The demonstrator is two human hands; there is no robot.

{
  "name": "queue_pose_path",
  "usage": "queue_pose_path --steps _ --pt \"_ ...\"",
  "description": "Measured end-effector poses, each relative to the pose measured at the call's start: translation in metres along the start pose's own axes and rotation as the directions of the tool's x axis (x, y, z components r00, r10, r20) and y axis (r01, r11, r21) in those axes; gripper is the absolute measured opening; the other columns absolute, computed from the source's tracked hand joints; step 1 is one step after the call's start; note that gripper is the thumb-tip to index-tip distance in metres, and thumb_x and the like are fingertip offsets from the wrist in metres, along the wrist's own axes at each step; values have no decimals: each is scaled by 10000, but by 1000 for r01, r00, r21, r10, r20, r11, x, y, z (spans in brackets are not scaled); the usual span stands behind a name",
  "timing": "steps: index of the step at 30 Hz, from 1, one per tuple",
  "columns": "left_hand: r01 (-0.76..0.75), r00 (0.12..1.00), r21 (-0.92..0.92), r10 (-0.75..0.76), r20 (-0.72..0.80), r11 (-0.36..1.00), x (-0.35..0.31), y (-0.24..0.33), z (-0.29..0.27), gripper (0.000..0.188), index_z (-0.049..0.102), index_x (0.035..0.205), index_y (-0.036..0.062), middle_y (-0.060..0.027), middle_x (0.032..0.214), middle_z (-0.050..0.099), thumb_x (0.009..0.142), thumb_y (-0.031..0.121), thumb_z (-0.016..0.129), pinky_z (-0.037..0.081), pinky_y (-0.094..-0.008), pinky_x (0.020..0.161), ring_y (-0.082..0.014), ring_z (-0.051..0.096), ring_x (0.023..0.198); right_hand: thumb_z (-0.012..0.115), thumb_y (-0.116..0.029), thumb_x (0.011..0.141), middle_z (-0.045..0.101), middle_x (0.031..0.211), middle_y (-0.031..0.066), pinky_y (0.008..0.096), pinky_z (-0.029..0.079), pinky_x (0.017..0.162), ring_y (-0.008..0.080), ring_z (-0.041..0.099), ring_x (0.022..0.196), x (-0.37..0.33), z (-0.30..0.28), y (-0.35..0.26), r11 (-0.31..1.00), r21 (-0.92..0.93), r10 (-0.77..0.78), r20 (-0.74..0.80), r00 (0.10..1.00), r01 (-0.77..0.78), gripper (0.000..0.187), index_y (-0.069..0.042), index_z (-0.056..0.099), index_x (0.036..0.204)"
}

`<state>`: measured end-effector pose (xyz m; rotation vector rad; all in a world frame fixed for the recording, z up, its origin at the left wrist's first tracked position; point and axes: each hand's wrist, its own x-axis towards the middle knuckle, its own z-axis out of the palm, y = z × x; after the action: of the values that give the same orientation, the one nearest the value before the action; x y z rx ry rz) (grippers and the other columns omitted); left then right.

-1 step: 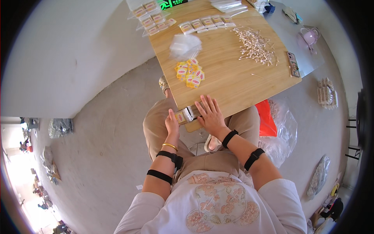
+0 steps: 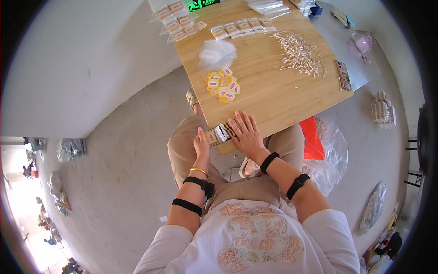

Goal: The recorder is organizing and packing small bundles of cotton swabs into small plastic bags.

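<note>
At the near corner of the wooden table [image 2: 260, 102], a flat pack of cotton swabs [image 2: 223, 131] lies with a yellow printed card at its left end. My left hand [image 2: 201, 145] grips that card end, thumb on top. My right hand [image 2: 249, 139] lies flat over the right end of the swabs, fingers stretched out and covering part of them. Beyond my hands are a heap of yellow cards [image 2: 222, 86] and a pile of clear plastic bags [image 2: 217, 55]. Loose cotton swabs [image 2: 299, 54] are scattered at the far right of the table.
A row of filled packs [image 2: 242, 27] stands along the back, with more bagged packs [image 2: 178, 20] at the far left corner. A phone [image 2: 343, 75] rests by the right edge. Below the table hang a red bag [image 2: 312, 139] and clear plastic [image 2: 336, 157].
</note>
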<state>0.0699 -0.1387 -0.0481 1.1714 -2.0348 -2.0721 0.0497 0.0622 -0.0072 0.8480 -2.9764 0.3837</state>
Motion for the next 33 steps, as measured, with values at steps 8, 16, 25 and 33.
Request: queue_pose_path --steps 8,16,25,33 --pt "21 1000 -58 -22 -6 998 3 -4 2 625 621 843 29 14 630 502 994 615 463 350 -268 445 -87 454 496 530 -384 969 197 1645 112 525 157 1224 365 174 1511 -1 -2 3 1000 22 -16 1 1000 16 677 -191 280 1568" --pt "65 998 -83 -63 19 994 5 -5 3 620 620 869 33 27 631 491 990 622 470 345 -258 464 -80 443 510 504 -441 979 191 1648 118 525 143 1226 352 164 1517 -2 3 1 999 -46 -7 3 1000 7 678 -178 288 1565" --pt "41 999 -138 -42 -3 990 6 -11 4 593 615 843 52 25 655 523 1000 605 469 335 -260 466 -73 435 521 499 -572 948 143 1659 127 508 101 1235 304 117 1534 0 2 -8 1000 -1 1 71 997 -1 800 -154 244 1581" --pt "-82 994 -49 77 -80 995 11 -16 3 657 637 834 -7 -38 686 593 1013 595 440 435 -310 540 -123 526 591 532 -583 926 160 1654 135 516 101 1233 306 127 1532 5 9 -22 1000 7 -17 72 997 17 820 -148 272 1571"
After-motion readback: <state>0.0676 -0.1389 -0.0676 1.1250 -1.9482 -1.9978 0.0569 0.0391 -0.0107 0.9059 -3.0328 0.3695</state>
